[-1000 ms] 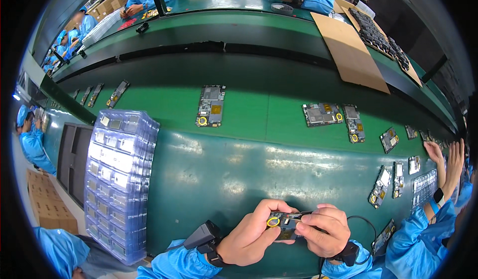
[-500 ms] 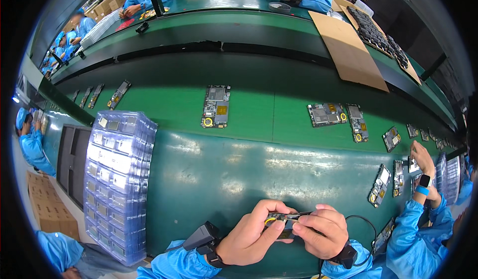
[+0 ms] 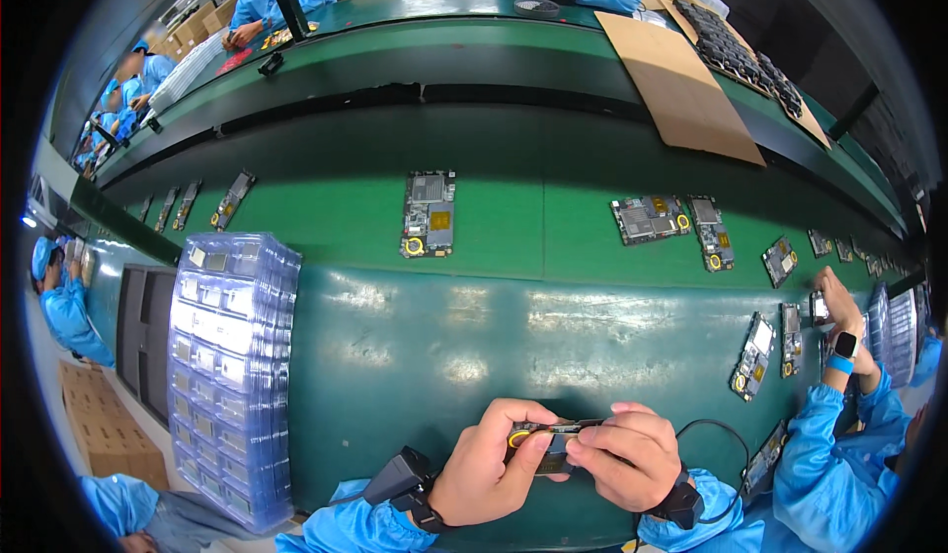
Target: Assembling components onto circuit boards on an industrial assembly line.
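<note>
Both hands grip a small circuit board above the near edge of the green table.

The left hand (image 3: 489,474) pinches the circuit board (image 3: 545,441) at its yellow-ringed end, the right hand (image 3: 622,459) closed over the other end; more boards (image 3: 428,213) lie on the conveyor belt (image 3: 513,222) beyond, stacked trays (image 3: 229,355) at left.

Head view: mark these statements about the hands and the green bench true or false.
1. Both hands, left hand and right hand, grip one small dark circuit board with a yellow ring. True.
2. The tall stack of clear blue plastic trays stands to the person's right. False: it stands to the left.
3. A flat brown cardboard sheet lies on the far bench. True.
4. The green conveyor belt carries cups. False: it carries circuit boards.
</note>
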Demonstrator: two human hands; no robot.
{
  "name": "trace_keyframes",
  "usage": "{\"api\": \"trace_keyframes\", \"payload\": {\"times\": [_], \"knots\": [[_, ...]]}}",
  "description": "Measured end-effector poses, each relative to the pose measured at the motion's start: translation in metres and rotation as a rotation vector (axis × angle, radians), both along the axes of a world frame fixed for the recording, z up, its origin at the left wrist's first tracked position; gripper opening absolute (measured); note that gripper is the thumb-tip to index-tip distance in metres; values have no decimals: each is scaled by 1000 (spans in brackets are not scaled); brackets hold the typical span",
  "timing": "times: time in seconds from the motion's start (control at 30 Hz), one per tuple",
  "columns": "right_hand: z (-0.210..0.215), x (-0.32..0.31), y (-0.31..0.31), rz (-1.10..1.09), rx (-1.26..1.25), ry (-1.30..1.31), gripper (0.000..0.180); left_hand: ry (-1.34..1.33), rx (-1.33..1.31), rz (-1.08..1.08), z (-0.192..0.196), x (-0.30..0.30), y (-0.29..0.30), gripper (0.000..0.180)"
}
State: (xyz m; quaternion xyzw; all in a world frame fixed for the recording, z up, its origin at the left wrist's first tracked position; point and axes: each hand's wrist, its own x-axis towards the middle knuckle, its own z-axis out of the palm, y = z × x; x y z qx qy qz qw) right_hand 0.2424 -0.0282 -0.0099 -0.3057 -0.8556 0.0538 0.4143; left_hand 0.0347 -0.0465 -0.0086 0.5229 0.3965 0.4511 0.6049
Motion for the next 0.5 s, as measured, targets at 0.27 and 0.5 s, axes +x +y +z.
{"api": "trace_keyframes", "payload": {"times": [0.27, 0.5], "knots": [[-2, -4, -2, -40, -16, 18, 37, -7, 38, 36, -3, 0, -2, 20], [3, -8, 4, 11, -216, 83, 30, 117, 143, 81, -15, -2, 1, 24]]}}
